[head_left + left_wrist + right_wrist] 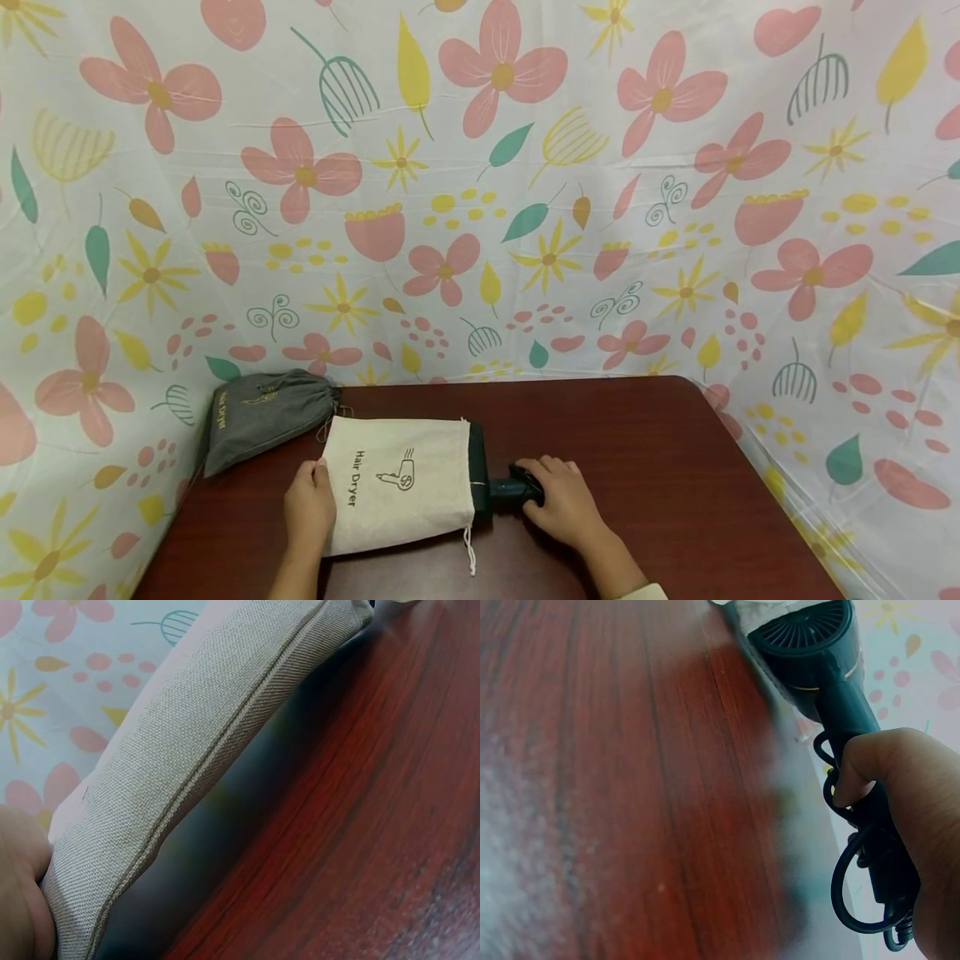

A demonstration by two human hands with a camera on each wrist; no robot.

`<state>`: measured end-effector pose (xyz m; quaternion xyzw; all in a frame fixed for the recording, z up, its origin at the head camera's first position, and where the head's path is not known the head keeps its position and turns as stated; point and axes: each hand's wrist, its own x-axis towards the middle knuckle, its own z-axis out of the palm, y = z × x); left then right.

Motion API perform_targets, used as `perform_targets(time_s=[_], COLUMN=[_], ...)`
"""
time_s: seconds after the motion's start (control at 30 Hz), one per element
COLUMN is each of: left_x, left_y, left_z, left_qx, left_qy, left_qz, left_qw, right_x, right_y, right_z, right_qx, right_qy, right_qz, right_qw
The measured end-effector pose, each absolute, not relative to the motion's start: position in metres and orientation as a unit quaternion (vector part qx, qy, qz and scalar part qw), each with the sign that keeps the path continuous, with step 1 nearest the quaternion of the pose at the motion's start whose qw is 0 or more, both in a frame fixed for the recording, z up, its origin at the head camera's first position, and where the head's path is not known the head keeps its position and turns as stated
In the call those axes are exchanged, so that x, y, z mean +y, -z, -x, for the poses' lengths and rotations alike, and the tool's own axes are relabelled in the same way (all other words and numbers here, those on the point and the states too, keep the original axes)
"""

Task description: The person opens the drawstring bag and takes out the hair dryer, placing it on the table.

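Observation:
A cream cloth drawstring bag, printed "Hair Dryer", lies over the front part of a dark hair dryer. The left hand pinches the bag's closed end at its left edge, thumb on top. In the left wrist view the bag's seamed side runs up from the fingers. My right hand grips the dryer's handle; its thumb wraps the handle in the right wrist view. A black cord is bundled along the handle there, and the vented rear sticks out of the bag's mouth.
A grey drawstring pouch with yellow print lies at the table's back left corner. The dark red wooden table meets a flower-patterned cloth behind and at both sides. A white drawstring hangs from the bag's mouth.

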<state>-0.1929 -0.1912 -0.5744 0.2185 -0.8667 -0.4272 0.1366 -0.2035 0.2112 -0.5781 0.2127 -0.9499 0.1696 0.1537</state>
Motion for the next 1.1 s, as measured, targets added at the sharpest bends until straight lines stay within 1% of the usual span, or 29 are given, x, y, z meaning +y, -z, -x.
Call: perform_targets(time_s=[0.2, 0.37, 0.5, 0.77, 1.1], left_x=[-0.193, -0.199, -0.202, -0.205, -0.207], left_y=[0.573, 0.575, 0.576, 0.576, 0.578], left_z=[0.191, 0.189, 0.188, 0.186, 0.187], left_qx=[-0.864, -0.86, -0.861, -0.859, -0.862], left_qy=[0.429, 0.427, 0.431, 0.432, 0.429], left_qz=[-0.222, -0.234, -0.231, -0.238, -0.23], left_qw=[0.144, 0.152, 0.142, 0.141, 0.143], right_x=[0.213, 0.215, 0.216, 0.218, 0.218], right_y=[0.577, 0.578, 0.578, 0.576, 0.575], right_z=[0.203, 0.203, 0.203, 0.199, 0.2], right_qx=[-0.951, -0.951, -0.95, -0.956, -0.956], right_qy=[-0.174, -0.173, -0.17, -0.177, -0.179], right_qz=[-0.212, -0.21, -0.212, -0.201, -0.2], right_qw=[0.143, 0.147, 0.155, 0.121, 0.12])
